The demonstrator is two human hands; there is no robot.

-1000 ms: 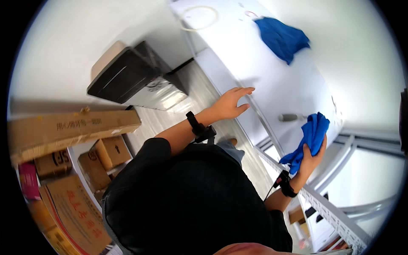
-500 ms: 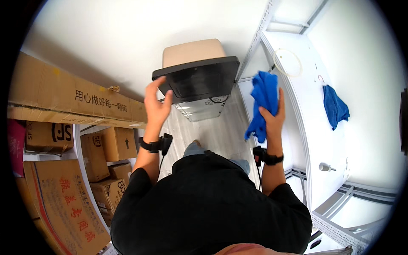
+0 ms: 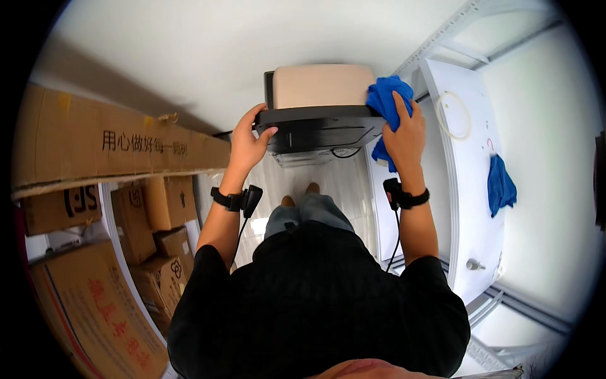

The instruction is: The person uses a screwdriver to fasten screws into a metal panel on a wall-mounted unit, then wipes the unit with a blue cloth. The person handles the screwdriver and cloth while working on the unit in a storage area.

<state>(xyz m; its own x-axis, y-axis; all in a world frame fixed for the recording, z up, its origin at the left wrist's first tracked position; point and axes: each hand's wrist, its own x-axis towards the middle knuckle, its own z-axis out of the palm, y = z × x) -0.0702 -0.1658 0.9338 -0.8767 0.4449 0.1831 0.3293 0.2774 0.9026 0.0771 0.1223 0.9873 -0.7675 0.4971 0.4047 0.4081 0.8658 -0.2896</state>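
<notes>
- Apparently steadies black-and-beige unit (image 3: 323, 90), gripping its edge in left hand (image 3: 249, 143).
- Clutches blue cloth (image 3: 386, 95) in right hand (image 3: 405, 138) at opposite end.
- Next, likely needs both grips firm.

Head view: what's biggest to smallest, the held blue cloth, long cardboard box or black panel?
1. Long cardboard box
2. Black panel
3. Held blue cloth, partly covered by the right hand

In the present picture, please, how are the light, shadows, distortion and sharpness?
Head view: bright light, the white shelf very pale; same view: soft shadow on the wall above the long box; same view: the shelf's front edge bows, corners black; same view: blue cloth and right hand fairly sharp.
</notes>
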